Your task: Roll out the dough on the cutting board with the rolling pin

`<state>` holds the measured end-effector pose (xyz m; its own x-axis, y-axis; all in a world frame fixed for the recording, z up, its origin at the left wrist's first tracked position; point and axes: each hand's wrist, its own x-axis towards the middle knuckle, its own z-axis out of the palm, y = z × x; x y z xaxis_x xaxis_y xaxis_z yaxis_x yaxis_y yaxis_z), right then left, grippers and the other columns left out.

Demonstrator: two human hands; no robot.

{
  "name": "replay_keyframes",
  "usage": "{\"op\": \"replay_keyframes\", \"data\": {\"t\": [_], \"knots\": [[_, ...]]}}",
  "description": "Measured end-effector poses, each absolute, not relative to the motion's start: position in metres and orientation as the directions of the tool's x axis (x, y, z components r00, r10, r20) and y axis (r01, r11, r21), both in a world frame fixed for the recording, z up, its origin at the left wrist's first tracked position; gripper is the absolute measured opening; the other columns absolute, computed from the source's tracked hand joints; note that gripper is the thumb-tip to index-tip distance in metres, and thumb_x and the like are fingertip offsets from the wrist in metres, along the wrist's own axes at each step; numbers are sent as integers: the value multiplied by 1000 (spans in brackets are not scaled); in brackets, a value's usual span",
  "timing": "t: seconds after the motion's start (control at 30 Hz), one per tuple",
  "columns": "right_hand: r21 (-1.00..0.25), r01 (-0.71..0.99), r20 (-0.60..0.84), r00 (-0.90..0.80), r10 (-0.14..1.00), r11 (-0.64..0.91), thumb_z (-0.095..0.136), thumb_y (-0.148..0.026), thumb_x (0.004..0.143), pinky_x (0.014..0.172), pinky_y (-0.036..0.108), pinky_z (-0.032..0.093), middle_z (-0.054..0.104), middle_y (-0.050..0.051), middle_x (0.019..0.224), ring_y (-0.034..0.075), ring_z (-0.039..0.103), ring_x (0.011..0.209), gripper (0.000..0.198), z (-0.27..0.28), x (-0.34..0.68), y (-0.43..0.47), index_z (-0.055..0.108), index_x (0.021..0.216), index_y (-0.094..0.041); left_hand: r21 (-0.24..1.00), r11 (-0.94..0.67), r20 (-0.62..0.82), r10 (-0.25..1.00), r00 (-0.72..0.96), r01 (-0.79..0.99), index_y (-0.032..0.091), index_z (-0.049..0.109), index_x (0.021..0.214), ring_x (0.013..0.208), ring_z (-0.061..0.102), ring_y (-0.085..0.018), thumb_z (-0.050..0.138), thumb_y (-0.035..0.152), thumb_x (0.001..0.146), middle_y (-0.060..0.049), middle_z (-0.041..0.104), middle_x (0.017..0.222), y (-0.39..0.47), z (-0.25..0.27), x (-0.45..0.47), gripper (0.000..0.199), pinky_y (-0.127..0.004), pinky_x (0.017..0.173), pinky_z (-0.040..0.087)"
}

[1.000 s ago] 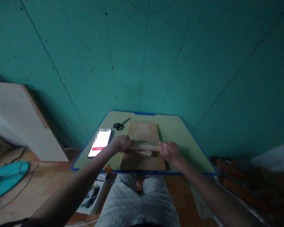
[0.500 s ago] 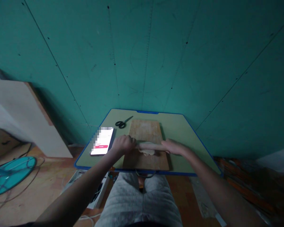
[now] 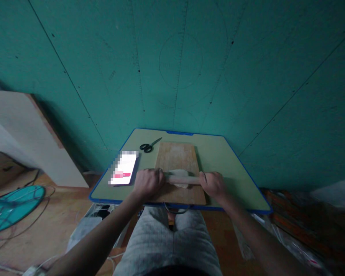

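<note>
- Two hands: left hand (image 3: 147, 182) and right hand (image 3: 213, 183), closed on either end of the rolling pin.
- One rolling pin (image 3: 183, 179), spanning between the hands.
- One piece of dough (image 3: 179, 173), under the pin between the hands.
- One wooden board (image 3: 176, 157), beneath and beyond both hands.
- One phone (image 3: 124, 172), just left of the left hand.
- One pair of scissors (image 3: 150, 146), beyond the left hand.
- One table (image 3: 232, 176), under it all.
</note>
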<state>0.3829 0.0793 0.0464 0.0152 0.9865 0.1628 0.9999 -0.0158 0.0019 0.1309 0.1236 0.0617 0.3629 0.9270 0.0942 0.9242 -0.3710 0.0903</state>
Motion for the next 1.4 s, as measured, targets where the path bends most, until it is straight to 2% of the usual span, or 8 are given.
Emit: {"op": "replay_keyframes", "data": {"t": [0.23,0.47,0.73,0.9,0.97,1.07,1.2,1.4], "knots": [[-105,982,274,-125,953,159,26,-31,97,63,26,32,70,9,73,16,62,67,50,36,387,70,69,77,-16,137,-440,101,898,429,888,18,63,88,73,62,-21,26,34,98,-9,69,83,111,67,128,41,-29,61,38],[-130,961,313,-195,929,245,30,-37,98,63,25,31,67,6,77,16,60,71,42,28,392,58,63,80,-19,79,-522,149,849,508,849,17,62,92,86,56,-23,28,34,99,-10,63,92,99,61,123,38,-31,66,41],[-303,936,120,-147,982,178,37,-42,95,57,24,26,64,0,67,13,56,62,38,59,387,54,59,73,-22,109,-625,203,775,598,773,17,64,86,83,55,-20,31,29,99,-8,62,84,104,63,117,37,-31,75,44],[-412,905,84,-83,993,110,36,-36,94,57,23,27,65,2,68,13,56,64,39,95,383,76,61,69,-20,118,-570,283,804,523,813,16,65,85,83,59,-20,29,30,100,-9,63,83,117,93,124,42,-32,75,44],[-446,890,-11,-107,994,91,33,-37,96,56,23,28,63,2,64,13,55,60,43,105,381,91,63,70,-19,96,-532,288,824,488,841,15,66,86,81,61,-21,29,30,99,-9,65,83,128,105,127,42,-31,72,44],[-425,905,-157,-45,987,-26,33,-39,95,53,24,27,59,2,55,12,52,52,47,113,375,112,66,70,-17,72,-510,158,854,495,857,16,67,82,74,65,-21,32,29,96,-10,67,79,150,115,130,40,-30,62,43],[-332,942,-122,14,992,-54,35,-37,94,50,24,25,65,7,64,13,54,57,48,109,368,132,69,71,-13,34,-550,17,835,550,834,16,66,73,65,65,-22,40,28,91,-10,66,70,182,108,131,34,-28,55,43],[-220,975,-115,-43,992,16,37,-21,92,54,23,27,72,8,83,14,59,68,36,87,366,139,71,81,-15,-168,-727,-25,678,734,666,15,66,88,67,64,-20,48,14,82,-11,67,74,198,75,128,20,-27,57,47]]}}
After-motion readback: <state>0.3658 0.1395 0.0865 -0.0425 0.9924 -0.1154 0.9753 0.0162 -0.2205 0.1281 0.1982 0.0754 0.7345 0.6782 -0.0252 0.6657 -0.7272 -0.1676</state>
